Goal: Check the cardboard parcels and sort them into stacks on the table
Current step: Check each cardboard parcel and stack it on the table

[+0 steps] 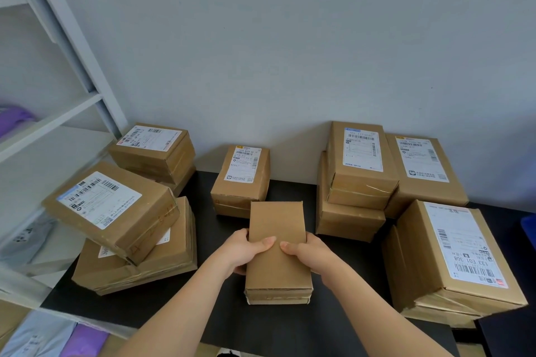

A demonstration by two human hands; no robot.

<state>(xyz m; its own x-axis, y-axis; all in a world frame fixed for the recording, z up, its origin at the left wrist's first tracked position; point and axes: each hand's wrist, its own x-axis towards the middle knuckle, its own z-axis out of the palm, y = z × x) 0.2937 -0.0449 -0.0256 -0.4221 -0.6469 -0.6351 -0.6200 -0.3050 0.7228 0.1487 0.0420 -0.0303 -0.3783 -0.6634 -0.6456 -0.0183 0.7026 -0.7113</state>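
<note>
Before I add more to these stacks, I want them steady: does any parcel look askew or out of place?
Yes. On the left, the labelled brown cardboard parcel sits tilted and turned on the flatter cardboard box beneath, overhanging its left edge. The plain brown parcel held by both hands shows no label on top, unlike the others.

Brown parcels (278, 243), white labels (362, 149), black table (290, 324).

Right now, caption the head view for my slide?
Both hands grip an unlabelled parcel amid stacked labelled parcels.
</note>
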